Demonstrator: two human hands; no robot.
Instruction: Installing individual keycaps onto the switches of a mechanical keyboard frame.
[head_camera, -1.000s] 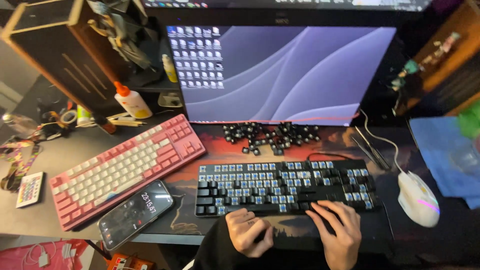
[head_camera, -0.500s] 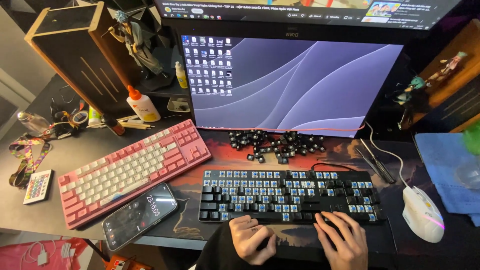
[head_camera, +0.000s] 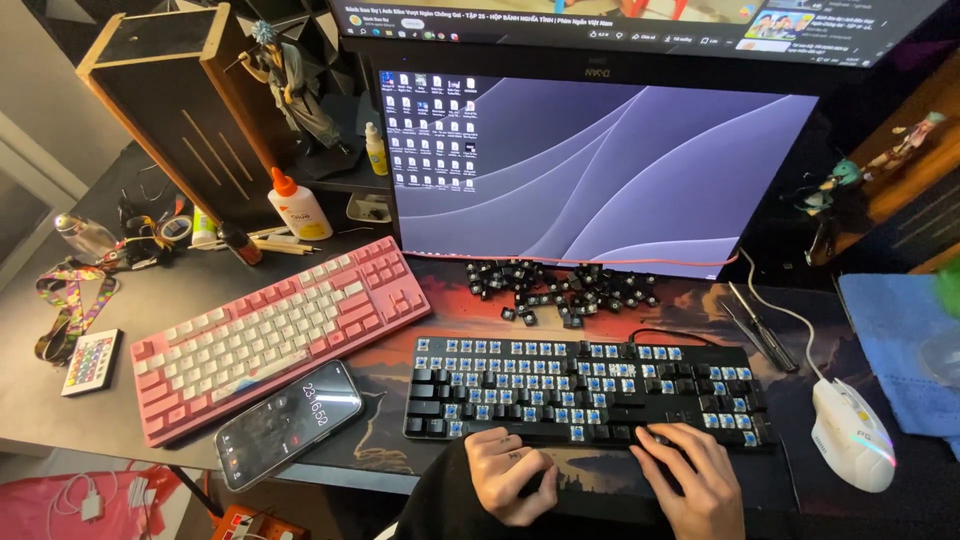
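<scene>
Both hands stay at the near edge of the black mechanical keyboard with exposed blue switches on the desk mat. The left hand is loosely curled, the right hand flat, fingers spread; neither grips anything. Only the view has shifted; the pile of black keycaps lies untouched.

left hand: rests at the near edge of the black keyboard, fingers curled on its bottom row
right hand: fingers spread on the lower right keys
black keyboard: most keycaps off, blue switches bare
loose keycaps: heaped below the monitor
pink keyboard: left, angled
phone: screen lit, beside it
mouse: right, on the table
</scene>
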